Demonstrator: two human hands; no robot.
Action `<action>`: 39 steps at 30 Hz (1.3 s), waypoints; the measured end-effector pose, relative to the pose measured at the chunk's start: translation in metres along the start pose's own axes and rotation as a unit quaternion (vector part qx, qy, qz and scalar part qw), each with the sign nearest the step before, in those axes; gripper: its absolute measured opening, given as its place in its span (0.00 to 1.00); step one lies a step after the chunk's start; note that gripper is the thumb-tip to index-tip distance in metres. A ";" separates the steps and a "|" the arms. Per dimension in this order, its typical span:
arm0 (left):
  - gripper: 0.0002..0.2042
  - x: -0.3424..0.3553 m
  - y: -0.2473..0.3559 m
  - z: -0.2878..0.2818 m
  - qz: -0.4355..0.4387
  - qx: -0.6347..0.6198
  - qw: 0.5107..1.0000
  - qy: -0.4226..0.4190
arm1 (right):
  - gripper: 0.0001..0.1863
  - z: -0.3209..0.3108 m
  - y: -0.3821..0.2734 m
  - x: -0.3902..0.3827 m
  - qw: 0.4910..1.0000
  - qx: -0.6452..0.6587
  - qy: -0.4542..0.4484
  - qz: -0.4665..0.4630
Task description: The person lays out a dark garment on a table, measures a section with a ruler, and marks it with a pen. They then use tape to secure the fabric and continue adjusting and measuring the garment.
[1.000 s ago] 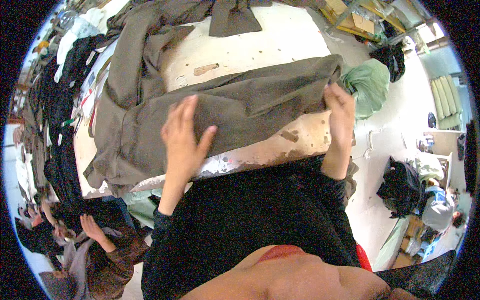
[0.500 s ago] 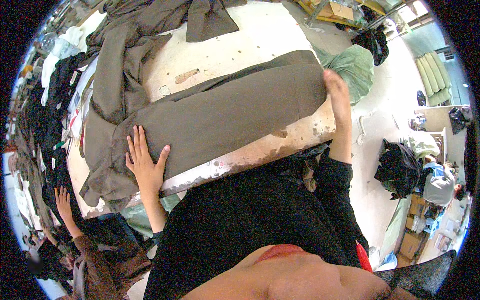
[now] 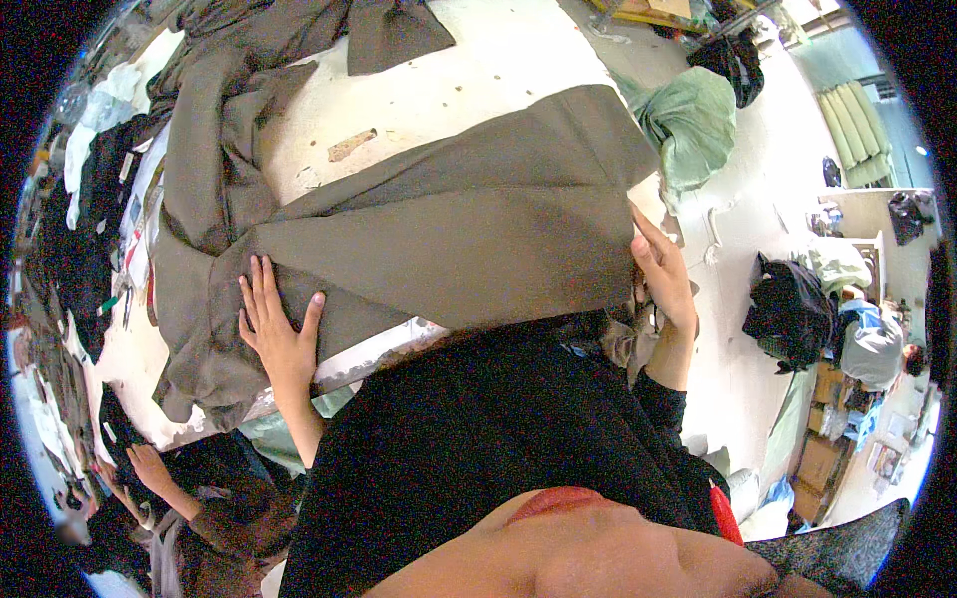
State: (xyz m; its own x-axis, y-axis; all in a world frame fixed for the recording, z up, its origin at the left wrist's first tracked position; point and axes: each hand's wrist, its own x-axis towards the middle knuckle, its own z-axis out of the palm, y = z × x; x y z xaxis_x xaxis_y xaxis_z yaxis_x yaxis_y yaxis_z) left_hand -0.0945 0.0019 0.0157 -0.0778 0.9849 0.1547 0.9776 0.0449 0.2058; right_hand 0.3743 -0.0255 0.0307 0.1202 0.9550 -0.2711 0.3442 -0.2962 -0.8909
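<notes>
A length of grey-brown fabric [image 3: 469, 249] lies across the pale, stained worktable [image 3: 498, 70], its near part reaching over the front edge at the right. My left hand [image 3: 279, 319] rests flat on the fabric's left part, fingers spread, pressing on it. My right hand [image 3: 663, 274] is at the fabric's right end, fingers closed at the edge, their tips partly hidden. More of the same fabric [image 3: 189, 169] lies bunched along the left and back of the table.
Dark garments [image 3: 85, 219] are piled at the left. A co-worker's hand [image 3: 150, 468] shows at lower left. A green bundle [image 3: 693, 125] sits beyond the table's right end. Black bags [image 3: 783, 314], boxes [image 3: 822, 448] and another person [image 3: 872, 349] are on the right.
My left hand has moved left and now lies flat. My right hand has come down toward me, and the fabric's near right edge has come down over the table's edge with a new crease.
</notes>
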 end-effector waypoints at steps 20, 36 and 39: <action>0.31 -0.042 -0.044 -0.036 -0.119 0.058 0.991 0.023 | 0.17 -0.035 -0.042 0.132 0.902 -0.174 0.315 -0.238; 0.25 -0.066 -0.130 -0.016 -0.218 -0.030 0.954 0.204 | 0.24 -0.048 0.006 0.165 0.918 -0.325 0.157 -0.164; 0.32 -0.071 -0.154 -0.027 -0.157 -0.111 0.958 0.212 | 0.25 -0.038 -0.004 0.146 0.926 -0.269 0.221 -0.144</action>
State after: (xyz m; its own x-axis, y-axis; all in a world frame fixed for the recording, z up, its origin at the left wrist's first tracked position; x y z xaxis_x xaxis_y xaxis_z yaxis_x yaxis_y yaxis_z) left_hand -0.2447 -0.0798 -0.0008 -0.4805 0.7695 0.4207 0.8306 0.2453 0.5000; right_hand 0.4255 0.1143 0.0085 0.2790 0.9320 0.2314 0.8215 -0.1069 -0.5600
